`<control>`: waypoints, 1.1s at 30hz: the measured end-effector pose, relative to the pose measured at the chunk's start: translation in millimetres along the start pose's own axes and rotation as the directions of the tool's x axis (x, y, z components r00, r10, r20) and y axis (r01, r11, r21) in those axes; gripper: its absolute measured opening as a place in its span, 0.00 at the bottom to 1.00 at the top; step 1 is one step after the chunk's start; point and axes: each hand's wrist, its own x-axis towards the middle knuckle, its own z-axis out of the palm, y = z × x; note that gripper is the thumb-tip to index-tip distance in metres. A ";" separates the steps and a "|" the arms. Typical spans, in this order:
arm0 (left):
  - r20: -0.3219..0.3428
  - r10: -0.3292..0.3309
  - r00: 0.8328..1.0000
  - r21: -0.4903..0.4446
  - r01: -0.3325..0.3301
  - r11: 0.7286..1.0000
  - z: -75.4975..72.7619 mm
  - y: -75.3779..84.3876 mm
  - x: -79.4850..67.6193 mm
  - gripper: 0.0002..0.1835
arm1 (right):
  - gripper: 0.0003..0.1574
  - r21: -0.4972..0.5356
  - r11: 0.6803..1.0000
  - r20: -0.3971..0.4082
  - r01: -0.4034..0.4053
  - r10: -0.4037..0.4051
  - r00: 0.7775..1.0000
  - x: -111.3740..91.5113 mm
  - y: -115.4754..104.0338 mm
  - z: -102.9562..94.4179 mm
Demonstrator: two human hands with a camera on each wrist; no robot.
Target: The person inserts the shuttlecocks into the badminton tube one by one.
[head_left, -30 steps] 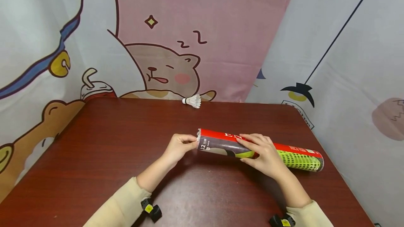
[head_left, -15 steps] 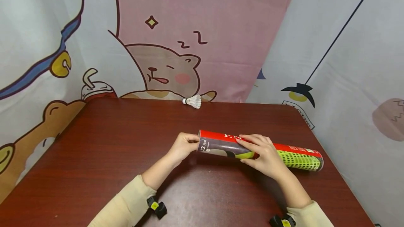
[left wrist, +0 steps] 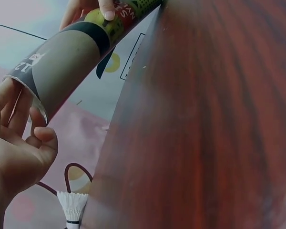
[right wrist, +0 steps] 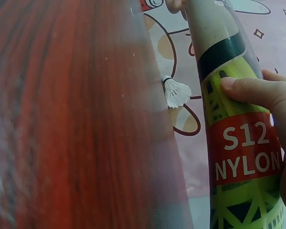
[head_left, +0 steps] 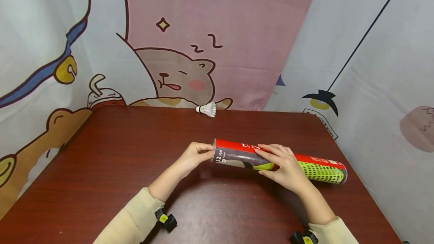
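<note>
A badminton shuttlecock tube (head_left: 234,154), red, dark grey and lime green, is held slanting over the brown table. My right hand (head_left: 284,166) grips it round the middle, thumb on the near side and fingers over the top. In the right wrist view, the tube's label (right wrist: 248,150) reads "S12 NYLON". At the tube's uncapped left end, my left hand (head_left: 194,157) reaches in with straight fingers, their tips hidden inside. In the left wrist view, the tube's rim (left wrist: 38,101) passes close by these fingers (left wrist: 21,112), and the other fingers are bent outside it.
A white feathered shuttlecock (head_left: 207,109) lies on its side at the table's back edge. The brown wooden table (head_left: 135,153) spreads beneath both arms. Behind it hangs a cartoon-printed cloth (head_left: 257,40). Black wrist cameras sit near the cream sleeves (head_left: 130,219).
Feather ends showed at the tube's mouth a second ago and are out of sight now. My left fingers moved right into the mouth, then drew back slightly. The right hand kept its grip.
</note>
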 end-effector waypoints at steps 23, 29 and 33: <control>-0.136 0.041 0.990 0.113 -0.026 0.993 -23.7 14.5 16.1 0.12 | 0.47 -0.002 1.000 -0.002 0.002 -0.002 1.000 -1.3 3.3 1.3; -0.232 0.116 0.966 0.277 -0.048 0.960 -34.3 7.2 29.2 0.11 | 0.47 0.007 1.000 -0.005 0.006 -0.006 1.000 -1.5 4.0 1.3; -0.274 0.159 0.948 0.327 -0.064 0.943 -41.2 -1.4 40.6 0.12 | 0.47 0.014 1.000 -0.004 0.004 -0.004 1.000 -1.5 3.6 1.3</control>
